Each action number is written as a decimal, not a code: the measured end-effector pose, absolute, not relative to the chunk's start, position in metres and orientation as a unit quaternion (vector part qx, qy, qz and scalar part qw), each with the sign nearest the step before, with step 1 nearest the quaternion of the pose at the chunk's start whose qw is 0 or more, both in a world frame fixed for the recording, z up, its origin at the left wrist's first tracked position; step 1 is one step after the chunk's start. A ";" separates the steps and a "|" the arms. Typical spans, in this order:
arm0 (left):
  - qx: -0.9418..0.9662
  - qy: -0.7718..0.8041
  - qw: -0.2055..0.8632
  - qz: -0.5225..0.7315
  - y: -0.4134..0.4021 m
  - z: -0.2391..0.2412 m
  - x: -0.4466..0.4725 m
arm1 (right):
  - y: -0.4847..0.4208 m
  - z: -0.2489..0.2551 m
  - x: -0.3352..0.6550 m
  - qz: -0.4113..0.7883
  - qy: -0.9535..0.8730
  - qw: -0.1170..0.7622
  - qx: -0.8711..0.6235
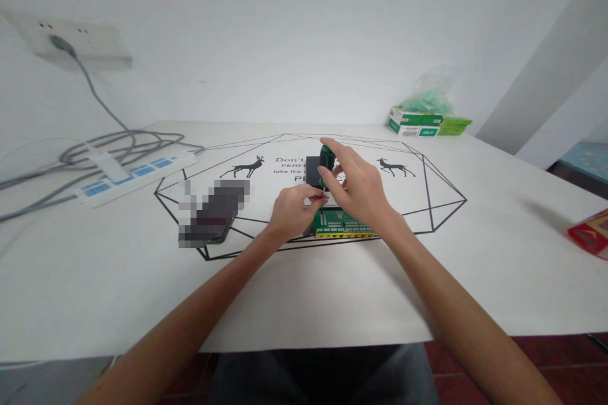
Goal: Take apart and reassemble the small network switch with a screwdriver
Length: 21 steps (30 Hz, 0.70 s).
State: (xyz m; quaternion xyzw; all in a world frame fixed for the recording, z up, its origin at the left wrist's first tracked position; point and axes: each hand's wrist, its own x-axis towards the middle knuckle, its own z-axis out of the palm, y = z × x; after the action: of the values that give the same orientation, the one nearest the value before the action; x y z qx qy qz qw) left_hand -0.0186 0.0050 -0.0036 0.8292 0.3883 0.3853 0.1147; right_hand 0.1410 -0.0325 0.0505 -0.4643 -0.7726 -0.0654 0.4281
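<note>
A green circuit board point(342, 224) with a yellow front edge lies flat on the white table point(304, 278). My right hand point(355, 188) is closed around the green-and-black handle of a screwdriver point(325, 161), held upright with its thin shaft pointing down at the board's left part. My left hand point(293, 210) pinches the shaft low down, just above the board. A dark block point(313, 171) stands right behind the screwdriver, partly hidden by my fingers.
A dark phone-like object point(215, 215), blurred, lies left of the board. A white power strip point(135, 174) with grey cables sits at far left. Green-and-white boxes point(414, 123) and a plastic bag stand at the back right. A red packet point(591, 234) lies at the right edge.
</note>
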 end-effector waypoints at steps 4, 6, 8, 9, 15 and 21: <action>0.830 0.397 0.114 0.376 0.005 -0.003 -0.018 | -0.032 0.050 0.141 -0.065 -0.772 0.428 -0.466; 0.831 0.399 0.114 0.370 0.004 -0.003 -0.018 | -0.032 0.050 0.141 -0.065 -0.772 0.427 -0.467; 0.833 0.399 0.113 0.365 0.004 -0.002 -0.017 | -0.032 0.050 0.141 -0.062 -0.772 0.426 -0.468; 0.834 0.400 0.113 0.364 0.003 -0.001 -0.017 | -0.033 0.050 0.141 -0.060 -0.772 0.427 -0.468; 0.838 0.395 0.106 0.362 0.003 -0.001 -0.018 | -0.033 0.050 0.141 -0.059 -0.772 0.428 -0.467; 0.835 0.402 0.115 0.357 0.004 -0.003 -0.018 | -0.032 0.050 0.141 -0.060 -0.774 0.422 -0.469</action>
State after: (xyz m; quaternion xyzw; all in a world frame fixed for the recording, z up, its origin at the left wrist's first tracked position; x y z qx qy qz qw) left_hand -0.0178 0.0035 -0.0027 0.8353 0.4021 0.3569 0.1147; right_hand 0.1414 -0.0323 0.0502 -0.4690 -0.7736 -0.0598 0.4219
